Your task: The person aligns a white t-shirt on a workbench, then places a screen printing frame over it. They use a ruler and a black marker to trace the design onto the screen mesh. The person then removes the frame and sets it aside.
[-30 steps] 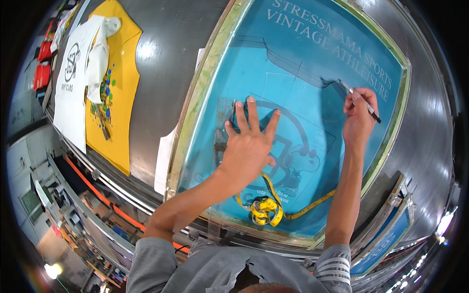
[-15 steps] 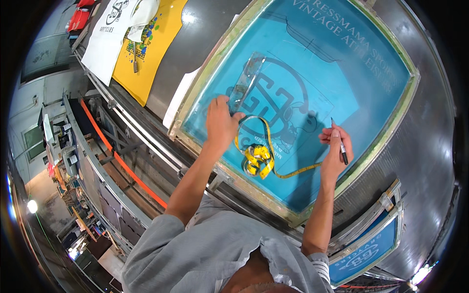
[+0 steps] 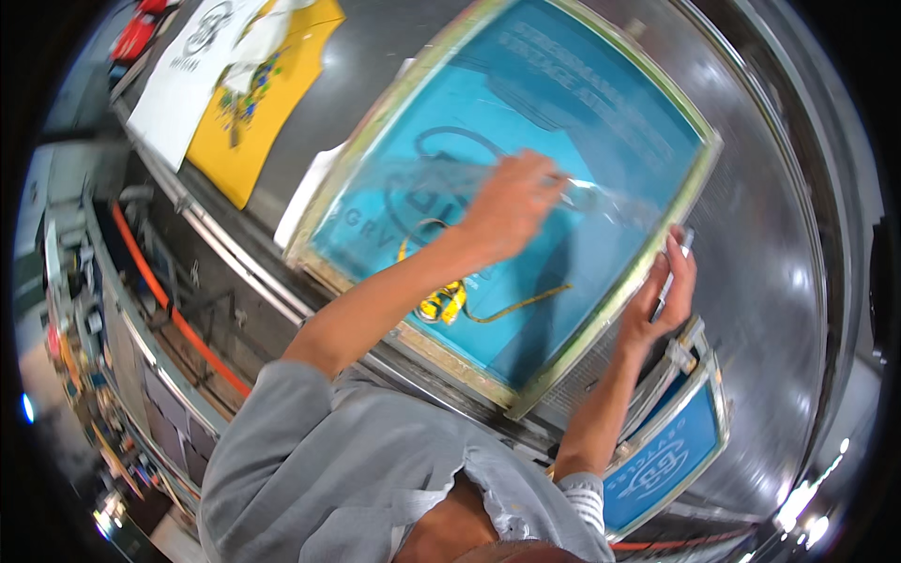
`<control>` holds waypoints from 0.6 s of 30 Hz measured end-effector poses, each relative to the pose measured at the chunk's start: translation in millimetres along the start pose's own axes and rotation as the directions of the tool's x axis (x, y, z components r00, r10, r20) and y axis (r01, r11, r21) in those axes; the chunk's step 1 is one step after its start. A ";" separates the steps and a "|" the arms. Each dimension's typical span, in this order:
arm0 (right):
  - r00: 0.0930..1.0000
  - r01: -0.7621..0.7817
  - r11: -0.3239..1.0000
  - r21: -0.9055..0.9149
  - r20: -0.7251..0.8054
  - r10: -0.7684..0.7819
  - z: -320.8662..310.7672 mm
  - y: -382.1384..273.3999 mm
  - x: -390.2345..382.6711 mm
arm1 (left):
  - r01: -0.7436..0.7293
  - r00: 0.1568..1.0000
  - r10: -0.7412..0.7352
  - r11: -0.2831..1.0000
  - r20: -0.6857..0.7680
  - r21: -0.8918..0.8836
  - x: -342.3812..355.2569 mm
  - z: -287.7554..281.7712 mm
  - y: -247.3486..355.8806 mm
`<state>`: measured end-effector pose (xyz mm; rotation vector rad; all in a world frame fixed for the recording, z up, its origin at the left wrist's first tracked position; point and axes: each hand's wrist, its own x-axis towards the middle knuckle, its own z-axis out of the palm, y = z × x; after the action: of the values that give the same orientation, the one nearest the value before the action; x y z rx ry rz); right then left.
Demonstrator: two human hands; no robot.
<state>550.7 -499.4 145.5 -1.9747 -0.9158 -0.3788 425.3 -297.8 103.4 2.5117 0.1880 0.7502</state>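
Note:
A wood-edged printing screen [image 3: 563, 375] with blue mesh lies flat before me, dark lettering and a round emblem on it. Above its middle, my left hand [image 3: 511, 211] is smeared by motion, its fingers closed on a clear ruler [image 3: 605, 200] that spans the mesh on both sides of the hand. At the screen's right edge, my right hand [image 3: 664, 286] holds a marker [image 3: 672, 277] between thumb and fingers. Between my forearms a yellow tape measure [image 3: 443, 302] lies loosely coiled on the mesh, one end trailing right.
A smaller blue screen [image 3: 657, 469] leans at the lower right. White [image 3: 174, 103] and yellow printed cloths [image 3: 253, 141] lie on the dark table at the upper left. Metal rails [image 3: 244, 258] run along the table's left edge, beside an orange bar [image 3: 155, 281].
My left hand has lifted the ruler from the screen's left side and swung it right across the middle. My right hand has moved with the marker from over the mesh to the frame's right edge.

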 end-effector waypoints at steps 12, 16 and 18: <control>0.777 0.188 0.979 -0.085 0.622 -0.095 56.6 126.7 52.8 | -0.056 0.987 0.069 0.994 0.144 -0.090 62.5 112.5 -63.4; 0.757 0.242 0.960 -0.137 0.646 -0.099 91.4 148.6 82.1 | 0.197 0.979 -0.201 0.978 0.047 0.072 22.8 73.4 -106.0; 0.746 0.229 0.963 -0.142 0.661 -0.080 109.0 156.3 94.3 | 0.306 0.942 -0.323 0.939 0.095 0.156 4.6 48.8 -127.5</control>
<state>719.0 -416.4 45.6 -2.2803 -1.5437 0.1605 457.4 -207.8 5.9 2.5583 0.6041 0.4684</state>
